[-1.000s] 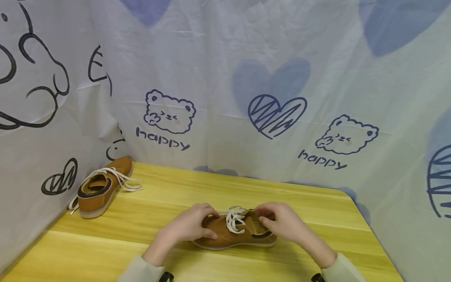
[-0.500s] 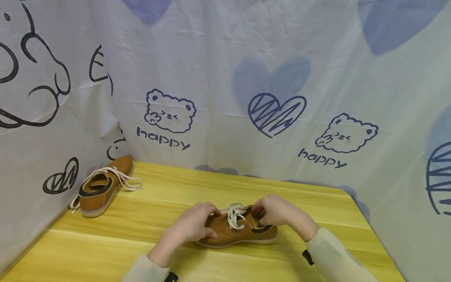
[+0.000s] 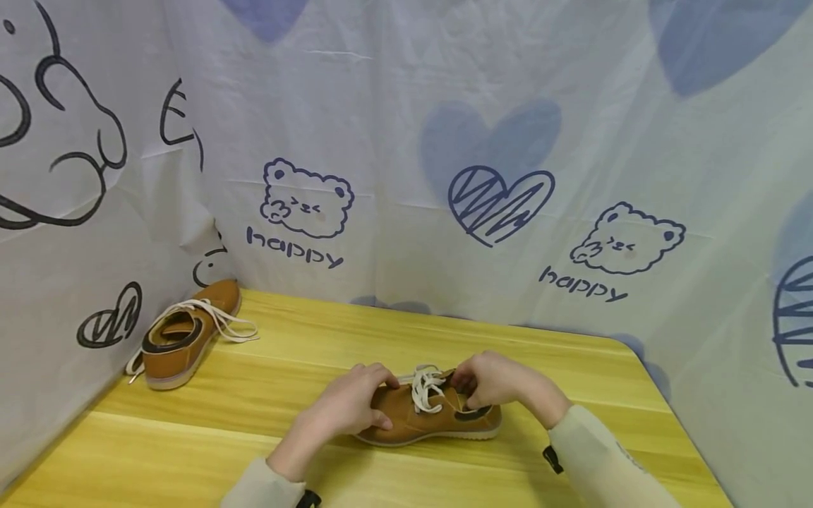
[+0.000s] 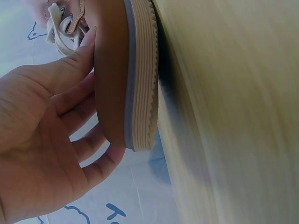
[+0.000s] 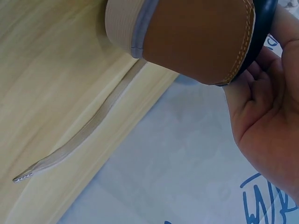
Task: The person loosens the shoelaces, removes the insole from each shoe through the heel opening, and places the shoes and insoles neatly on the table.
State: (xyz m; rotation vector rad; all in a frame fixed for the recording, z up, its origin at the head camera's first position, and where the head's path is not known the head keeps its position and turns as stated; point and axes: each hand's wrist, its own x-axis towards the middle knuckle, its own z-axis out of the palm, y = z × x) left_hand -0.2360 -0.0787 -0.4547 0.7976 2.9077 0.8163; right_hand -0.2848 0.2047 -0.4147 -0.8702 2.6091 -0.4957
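Note:
A brown lace-up shoe [image 3: 406, 418] with white laces [image 3: 425, 389] stands sole-down on the table, toe to the left. My left hand [image 3: 348, 403] grips its toe part, thumb on the near side and fingers over the far side. In the left wrist view, that hand [image 4: 46, 126] curls round the toe of the shoe [image 4: 111, 88]. My right hand [image 3: 492, 381] holds the shoe at its opening, with curled fingers reaching inside near the tongue; the fingertips are partly hidden. The right wrist view has this hand [image 5: 266, 102] at the dark collar above the heel [image 5: 196, 42].
A second brown shoe [image 3: 171, 367] with loose white laces [image 3: 231, 331] stands at the table's left, by the curtain. A lace end [image 5: 88, 128] lies on the wooden table [image 3: 305, 339] beside the held shoe's heel. A printed curtain [image 3: 394, 141] borders the back and sides.
My right hand has moved a little left and up, with its fingers going deeper into the shoe's opening. The left hand keeps its grip; the shoe has shifted very slightly right.

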